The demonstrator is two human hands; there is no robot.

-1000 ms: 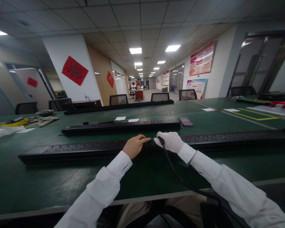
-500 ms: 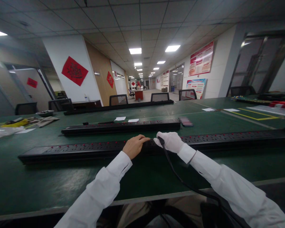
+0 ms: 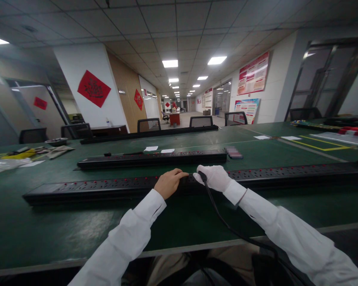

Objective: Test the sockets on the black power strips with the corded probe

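Stretching across the near tabletop, one long socket strip lies under the bare left hand; whether that hand's fingers grip or merely rest, I cannot tell. The gloved right hand has its fingers wrapped around one black cable's end. The step seems to be holding that end against the strip; the next move likely calls for steady alignment. Beyond lie one shorter strip and, just behind it, two white slips.

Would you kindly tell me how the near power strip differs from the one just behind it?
The near strip looks much longer than the rear strip. The left hand and the gloved right hand, gripping a black cable, are at the near strip; neither is at the rear strip. Both strips are black, with red dots on top.
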